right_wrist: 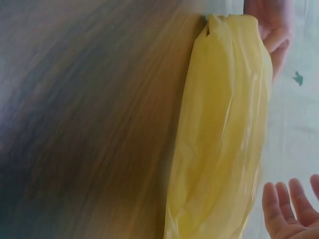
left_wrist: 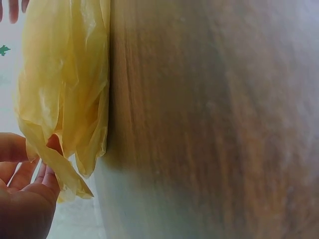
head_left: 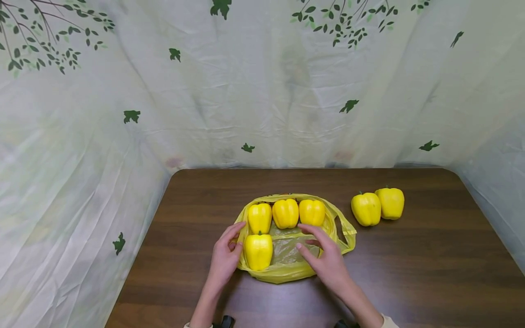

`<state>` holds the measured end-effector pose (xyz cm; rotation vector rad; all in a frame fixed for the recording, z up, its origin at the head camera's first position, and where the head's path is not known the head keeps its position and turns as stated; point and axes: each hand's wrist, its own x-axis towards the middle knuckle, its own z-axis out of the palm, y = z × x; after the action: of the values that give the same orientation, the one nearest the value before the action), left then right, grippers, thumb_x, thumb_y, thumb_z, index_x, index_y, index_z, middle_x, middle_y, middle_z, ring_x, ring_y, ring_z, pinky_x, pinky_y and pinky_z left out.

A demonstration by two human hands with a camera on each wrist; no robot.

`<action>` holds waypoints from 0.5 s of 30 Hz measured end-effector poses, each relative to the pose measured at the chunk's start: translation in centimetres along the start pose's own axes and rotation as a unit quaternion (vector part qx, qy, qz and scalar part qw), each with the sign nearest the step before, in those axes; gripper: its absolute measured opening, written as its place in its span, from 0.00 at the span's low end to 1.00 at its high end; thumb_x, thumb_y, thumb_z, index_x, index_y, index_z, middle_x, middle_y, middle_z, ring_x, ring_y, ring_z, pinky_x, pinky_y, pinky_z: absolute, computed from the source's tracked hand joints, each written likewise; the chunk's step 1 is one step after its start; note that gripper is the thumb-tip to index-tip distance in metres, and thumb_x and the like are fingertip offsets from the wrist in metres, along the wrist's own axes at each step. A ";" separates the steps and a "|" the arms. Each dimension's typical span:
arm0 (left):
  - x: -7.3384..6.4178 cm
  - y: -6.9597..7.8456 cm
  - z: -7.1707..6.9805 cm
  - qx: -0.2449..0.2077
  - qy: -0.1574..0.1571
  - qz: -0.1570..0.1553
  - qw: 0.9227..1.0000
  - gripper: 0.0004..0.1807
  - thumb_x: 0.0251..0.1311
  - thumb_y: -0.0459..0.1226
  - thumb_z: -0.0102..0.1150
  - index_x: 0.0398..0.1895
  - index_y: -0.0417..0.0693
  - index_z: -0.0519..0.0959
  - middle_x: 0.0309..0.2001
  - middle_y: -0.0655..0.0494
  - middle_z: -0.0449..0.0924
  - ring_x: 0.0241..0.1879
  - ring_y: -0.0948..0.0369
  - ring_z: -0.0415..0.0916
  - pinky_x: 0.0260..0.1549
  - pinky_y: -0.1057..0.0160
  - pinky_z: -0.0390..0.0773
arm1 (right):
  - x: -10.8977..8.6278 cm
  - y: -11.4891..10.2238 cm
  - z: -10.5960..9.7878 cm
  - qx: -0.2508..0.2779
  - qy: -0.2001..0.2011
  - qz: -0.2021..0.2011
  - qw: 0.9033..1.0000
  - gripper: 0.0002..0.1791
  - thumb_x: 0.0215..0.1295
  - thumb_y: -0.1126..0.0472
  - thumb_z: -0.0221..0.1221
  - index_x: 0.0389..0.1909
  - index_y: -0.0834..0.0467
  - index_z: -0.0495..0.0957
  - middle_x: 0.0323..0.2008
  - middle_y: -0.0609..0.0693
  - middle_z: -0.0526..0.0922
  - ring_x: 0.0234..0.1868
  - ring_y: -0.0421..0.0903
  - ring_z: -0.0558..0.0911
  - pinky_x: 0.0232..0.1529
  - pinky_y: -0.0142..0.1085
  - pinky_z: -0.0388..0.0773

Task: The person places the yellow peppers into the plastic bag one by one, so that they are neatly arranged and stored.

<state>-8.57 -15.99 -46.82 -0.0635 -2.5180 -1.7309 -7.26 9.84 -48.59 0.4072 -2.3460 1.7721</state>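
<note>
A yellow plastic bag (head_left: 283,275) lies on the table with its mouth spread wide. Three yellow bell peppers (head_left: 285,213) stand in a row along its far side, and another bell pepper (head_left: 258,252) sits at the near left inside it. My left hand (head_left: 224,255) grips the bag's left edge; in the left wrist view, loose plastic (left_wrist: 60,164) runs between its fingers and thumb. Over the near right part of the bag, my right hand (head_left: 326,259) is spread with fingers apart, holding nothing. The right wrist view shows its fingers (right_wrist: 294,204) beside the bag's side.
Two more yellow bell peppers (head_left: 366,209) stand close together on the brown wooden table (head_left: 426,269), right of the bag. A handle loop (head_left: 347,232) sticks out at the bag's right. Pale cloth (head_left: 262,91) with leaf prints hangs behind the table.
</note>
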 end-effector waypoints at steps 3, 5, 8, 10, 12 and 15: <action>0.0 0.0 0.0 -0.003 0.000 0.001 1.000 0.25 0.57 0.17 0.51 0.59 0.34 0.76 0.59 0.42 0.75 0.47 0.45 0.73 0.40 0.61 0.77 | -0.1 0.2 -0.5 -0.008 0.009 0.002 1.000 0.24 0.62 0.64 0.66 0.59 0.47 0.77 0.56 0.44 0.79 0.56 0.47 0.77 0.50 0.45 0.79; 0.0 0.0 0.1 -0.005 0.001 0.003 1.000 0.25 0.57 0.16 0.51 0.59 0.34 0.76 0.59 0.42 0.75 0.47 0.45 0.73 0.40 0.61 0.77 | -0.2 0.3 -0.8 -0.017 0.014 -0.001 1.000 0.24 0.62 0.64 0.66 0.59 0.48 0.77 0.56 0.46 0.79 0.56 0.50 0.77 0.49 0.44 0.79; 0.0 0.0 0.1 -0.006 0.005 0.002 1.000 0.25 0.57 0.16 0.51 0.59 0.34 0.77 0.59 0.43 0.75 0.47 0.45 0.73 0.40 0.60 0.77 | -0.3 0.4 -1.4 -0.030 0.022 -0.006 0.999 0.24 0.62 0.64 0.66 0.59 0.50 0.76 0.56 0.49 0.79 0.55 0.53 0.77 0.49 0.45 0.79; 0.1 -0.1 0.1 -0.005 0.006 0.001 1.000 0.25 0.57 0.16 0.51 0.59 0.34 0.77 0.59 0.43 0.75 0.47 0.46 0.73 0.41 0.60 0.77 | -0.3 0.5 -1.8 -0.041 0.026 -0.001 0.999 0.24 0.62 0.64 0.66 0.59 0.51 0.76 0.56 0.48 0.79 0.55 0.51 0.77 0.48 0.46 0.79; 0.0 -0.1 0.1 -0.004 0.008 0.001 1.000 0.25 0.57 0.16 0.51 0.59 0.34 0.77 0.59 0.43 0.75 0.47 0.46 0.73 0.41 0.60 0.77 | -0.4 0.5 -2.2 -0.048 0.031 0.010 0.998 0.24 0.62 0.64 0.67 0.59 0.53 0.76 0.56 0.45 0.79 0.55 0.48 0.77 0.48 0.45 0.79; 0.0 0.0 0.1 -0.003 0.008 0.001 1.000 0.25 0.57 0.17 0.51 0.59 0.33 0.77 0.59 0.43 0.75 0.47 0.47 0.73 0.41 0.61 0.77 | -0.5 0.5 -2.7 -0.057 0.039 0.021 0.997 0.25 0.61 0.64 0.67 0.60 0.54 0.76 0.56 0.45 0.78 0.56 0.43 0.76 0.49 0.45 0.79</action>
<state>-8.61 -15.91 -46.87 -0.0529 -2.5013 -1.7299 -7.01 12.66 -48.46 0.2697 -2.4040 1.6297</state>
